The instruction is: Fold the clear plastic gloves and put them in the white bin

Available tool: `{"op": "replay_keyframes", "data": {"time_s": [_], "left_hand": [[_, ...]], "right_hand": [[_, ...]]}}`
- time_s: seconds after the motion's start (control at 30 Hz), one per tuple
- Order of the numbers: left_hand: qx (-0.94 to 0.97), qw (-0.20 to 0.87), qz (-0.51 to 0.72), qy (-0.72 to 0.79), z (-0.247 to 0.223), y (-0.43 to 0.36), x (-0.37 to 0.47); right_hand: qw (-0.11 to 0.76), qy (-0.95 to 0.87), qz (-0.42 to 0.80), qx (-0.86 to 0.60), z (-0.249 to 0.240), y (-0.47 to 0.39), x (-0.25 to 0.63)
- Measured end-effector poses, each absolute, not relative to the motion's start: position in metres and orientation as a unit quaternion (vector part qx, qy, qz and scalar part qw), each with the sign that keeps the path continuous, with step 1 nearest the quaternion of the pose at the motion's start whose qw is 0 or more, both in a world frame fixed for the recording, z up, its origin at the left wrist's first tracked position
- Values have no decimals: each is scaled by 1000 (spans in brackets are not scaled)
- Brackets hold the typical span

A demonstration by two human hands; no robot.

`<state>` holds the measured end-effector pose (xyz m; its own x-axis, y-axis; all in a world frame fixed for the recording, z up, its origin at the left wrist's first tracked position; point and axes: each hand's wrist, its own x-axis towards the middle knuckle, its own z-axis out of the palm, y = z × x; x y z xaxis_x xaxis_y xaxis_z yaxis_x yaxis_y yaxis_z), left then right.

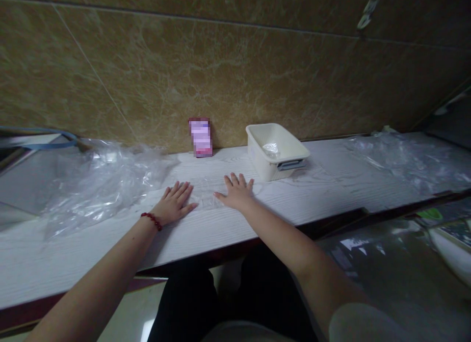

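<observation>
My left hand (172, 203) lies flat on the white wood-grain tabletop, fingers spread, with a red bead bracelet (151, 220) at its wrist. Opposite it, my right hand (237, 192) also rests flat with fingers apart. Between the two hands a thin clear plastic bag (208, 194) is spread on the surface; its outline is faint. Both hands seem to touch its ends, though the exact contact is hard to make out. Just beyond my right hand stands a cream plastic basket (262, 161) with a grey handle, holding a small clear plastic packet (271, 149).
Crumpled clear plastic bags (106, 177) are heaped at the left, and more clear plastic (412, 158) lies at the right. A phone (201, 138) leans upright against the marbled wall (228, 72). The white table (206, 231) ends close to my body.
</observation>
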<state>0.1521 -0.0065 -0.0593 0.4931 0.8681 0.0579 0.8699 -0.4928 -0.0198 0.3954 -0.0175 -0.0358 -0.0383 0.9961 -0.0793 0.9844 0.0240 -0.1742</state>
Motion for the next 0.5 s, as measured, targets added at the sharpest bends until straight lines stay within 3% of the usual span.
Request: {"op": "replay_keyframes", "data": {"time_s": [0.27,0.5], "left_hand": [[-884,20,-80,-460,-47,0,169],[-886,38,-39,-460,-50,-7,194]], "right_hand": [[21,-715,96,-692,-36,-17,396],[26,-713,96,-694,-32,-19,394]]}}
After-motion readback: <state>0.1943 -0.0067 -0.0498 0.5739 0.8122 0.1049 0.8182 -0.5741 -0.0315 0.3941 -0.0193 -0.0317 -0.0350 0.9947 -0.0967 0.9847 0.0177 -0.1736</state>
